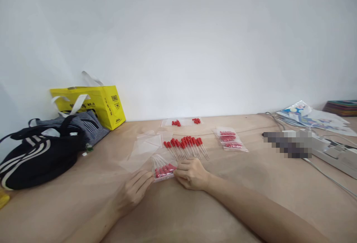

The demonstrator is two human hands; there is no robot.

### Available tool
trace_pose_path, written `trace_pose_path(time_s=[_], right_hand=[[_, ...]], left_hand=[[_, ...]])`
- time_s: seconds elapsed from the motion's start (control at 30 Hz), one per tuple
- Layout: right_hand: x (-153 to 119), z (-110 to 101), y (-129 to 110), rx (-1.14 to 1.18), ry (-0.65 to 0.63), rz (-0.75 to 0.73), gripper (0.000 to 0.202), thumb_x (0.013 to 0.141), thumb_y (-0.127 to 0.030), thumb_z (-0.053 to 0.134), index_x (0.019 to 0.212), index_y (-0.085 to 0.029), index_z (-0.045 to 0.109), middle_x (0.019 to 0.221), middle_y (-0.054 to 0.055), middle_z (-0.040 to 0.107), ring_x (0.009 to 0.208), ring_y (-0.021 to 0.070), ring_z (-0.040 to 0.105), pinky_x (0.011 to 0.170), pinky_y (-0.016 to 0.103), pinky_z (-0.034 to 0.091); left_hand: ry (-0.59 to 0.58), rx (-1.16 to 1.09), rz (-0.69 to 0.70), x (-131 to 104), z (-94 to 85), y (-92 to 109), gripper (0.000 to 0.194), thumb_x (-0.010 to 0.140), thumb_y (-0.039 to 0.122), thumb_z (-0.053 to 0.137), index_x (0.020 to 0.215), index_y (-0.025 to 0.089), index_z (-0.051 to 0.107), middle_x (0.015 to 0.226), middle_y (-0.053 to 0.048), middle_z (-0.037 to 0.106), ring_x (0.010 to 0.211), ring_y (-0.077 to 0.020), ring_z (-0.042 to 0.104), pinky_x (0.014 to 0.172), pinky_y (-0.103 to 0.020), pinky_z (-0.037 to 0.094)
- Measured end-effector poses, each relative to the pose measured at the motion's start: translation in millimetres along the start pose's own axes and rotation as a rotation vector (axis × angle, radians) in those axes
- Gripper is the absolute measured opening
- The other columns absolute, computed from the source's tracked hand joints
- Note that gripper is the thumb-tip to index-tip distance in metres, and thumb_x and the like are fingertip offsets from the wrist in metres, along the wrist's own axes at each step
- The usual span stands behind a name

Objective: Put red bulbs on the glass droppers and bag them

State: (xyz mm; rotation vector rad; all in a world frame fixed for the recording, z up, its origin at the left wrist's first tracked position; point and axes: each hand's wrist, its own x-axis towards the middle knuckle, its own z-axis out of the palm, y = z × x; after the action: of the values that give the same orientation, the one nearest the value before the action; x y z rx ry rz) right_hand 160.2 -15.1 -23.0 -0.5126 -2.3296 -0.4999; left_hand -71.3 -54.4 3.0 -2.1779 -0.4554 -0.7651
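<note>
A clear zip bag (pixel 163 175) with several red-bulbed droppers inside lies near the middle of the table, its bulbs toward me. My left hand (pixel 136 188) pinches the bag's near left corner. On its near right side, the curled fingers of my right hand (pixel 192 174) grip the same bag. Just beyond are loose glass droppers (pixel 189 144) with red bulbs, laid side by side in a fan. To their left, flat clear plastic bags (pixel 143 150) overlap. Filled bags (pixel 231 140) with red bulbs showing lie to the right.
Small red bulbs (pixel 176 123) sit in two heaps on clear plastic by the wall. At left stand a yellow carrier bag (pixel 111 105), a striped bag (pixel 95 127) and a black bag (pixel 39 157). On the right are a power strip (pixel 331 153), cables and papers (pixel 315 118).
</note>
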Motion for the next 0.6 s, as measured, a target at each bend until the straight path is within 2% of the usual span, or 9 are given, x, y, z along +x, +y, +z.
trace_pose_path(time_s=[0.13, 0.37, 0.47, 0.6], right_hand=[[8, 4, -8, -0.043, 0.066, -0.002, 0.020, 0.079, -0.022, 0.042, 0.062, -0.019, 0.052, 0.056, -0.003, 0.054, 0.054, 0.0091, 0.044, 0.047, 0.025, 0.022], [31, 19, -29, -0.084, 0.156, -0.154, 0.024, 0.082, -0.014, 0.039, 0.062, -0.017, 0.051, 0.060, -0.003, 0.055, 0.057, 0.0095, 0.045, 0.050, 0.026, 0.023], [29, 16, -26, -0.092, 0.158, -0.172, 0.024, 0.082, -0.013, 0.037, 0.062, -0.017, 0.051, 0.059, -0.002, 0.054, 0.056, 0.0097, 0.044, 0.049, 0.027, 0.022], [17, 5, -14, -0.092, 0.099, -0.167, 0.025, 0.080, -0.012, 0.039, 0.058, -0.017, 0.048, 0.056, -0.002, 0.052, 0.053, 0.0096, 0.042, 0.049, 0.027, 0.022]], left_hand=[[0.009, -0.023, -0.030, 3, 3.3, 2, 0.019, 0.081, 0.004, 0.041, 0.077, 0.014, 0.057, 0.068, -0.003, 0.065, 0.065, -0.0145, 0.061, 0.066, -0.030, 0.049], [0.027, -0.042, 0.014, 7, -0.2, 3, 0.027, 0.083, 0.003, 0.034, 0.077, 0.013, 0.058, 0.068, -0.005, 0.065, 0.065, -0.0149, 0.061, 0.065, -0.029, 0.050], [0.043, -0.064, -0.008, 11, -2.1, 4, 0.026, 0.083, 0.003, 0.034, 0.075, 0.013, 0.057, 0.066, -0.004, 0.065, 0.063, -0.0142, 0.061, 0.064, -0.028, 0.050], [0.040, -0.100, -0.052, 15, -3.2, 6, 0.022, 0.084, 0.006, 0.038, 0.075, 0.014, 0.056, 0.064, -0.002, 0.064, 0.061, -0.0133, 0.060, 0.063, -0.028, 0.051]])
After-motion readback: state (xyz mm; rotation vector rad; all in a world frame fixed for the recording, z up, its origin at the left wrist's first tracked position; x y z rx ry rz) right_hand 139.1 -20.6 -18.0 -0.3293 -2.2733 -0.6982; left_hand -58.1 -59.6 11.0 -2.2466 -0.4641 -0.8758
